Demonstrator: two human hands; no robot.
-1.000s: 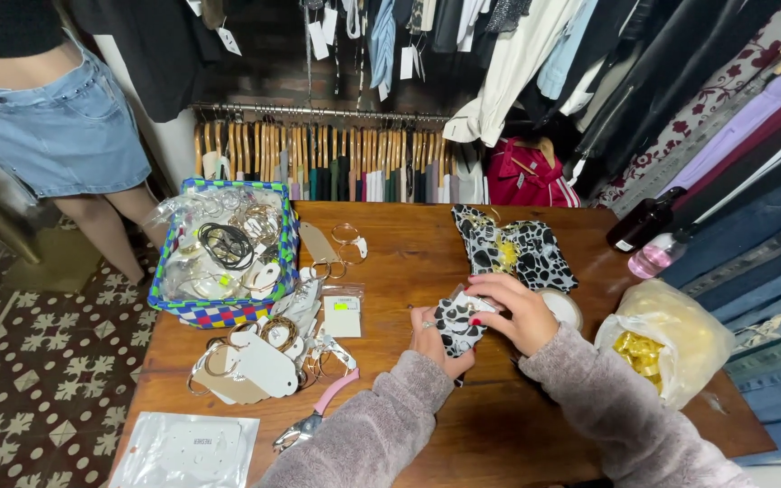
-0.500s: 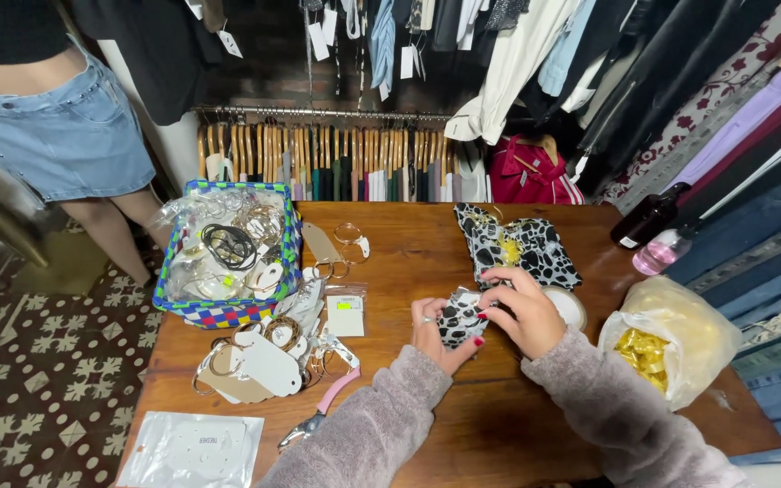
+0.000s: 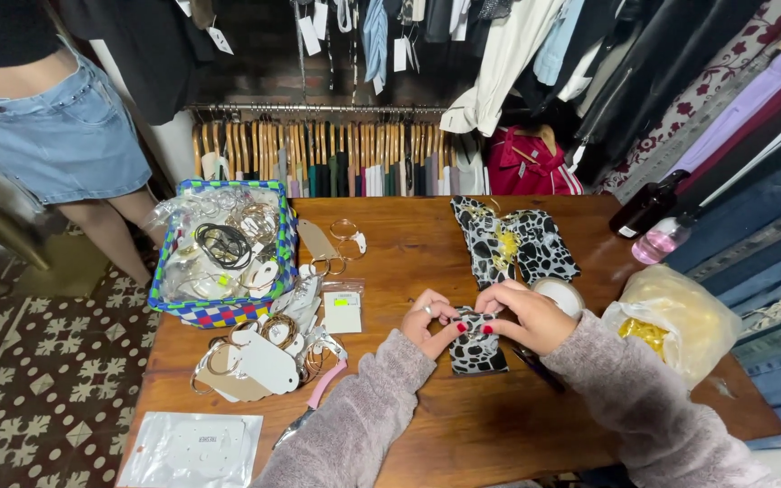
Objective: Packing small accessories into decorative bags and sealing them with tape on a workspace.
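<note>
A small black-and-white spotted fabric pouch (image 3: 478,350) lies on the wooden table (image 3: 463,434) in front of me. My left hand (image 3: 430,323) grips its upper left edge, thumb on the cloth. My right hand (image 3: 524,313) pinches its top from the right. Both hands meet over the pouch's upper end. A pile of more spotted pouches (image 3: 510,244), with something yellow among them, lies just beyond my hands.
A blue checkered basket (image 3: 219,310) of bagged jewellery stands at the left, hoop earrings on cards (image 3: 259,357) and pink-handled pliers (image 3: 311,407) before it. A roll of tape (image 3: 560,294), a clear bag (image 3: 680,316) and two bottles (image 3: 653,221) are at the right. A person in a denim skirt (image 3: 56,136) stands far left.
My hands and the pouch have shifted slightly down toward the table; the pouch now lies flatter, with both hands at its upper end.
</note>
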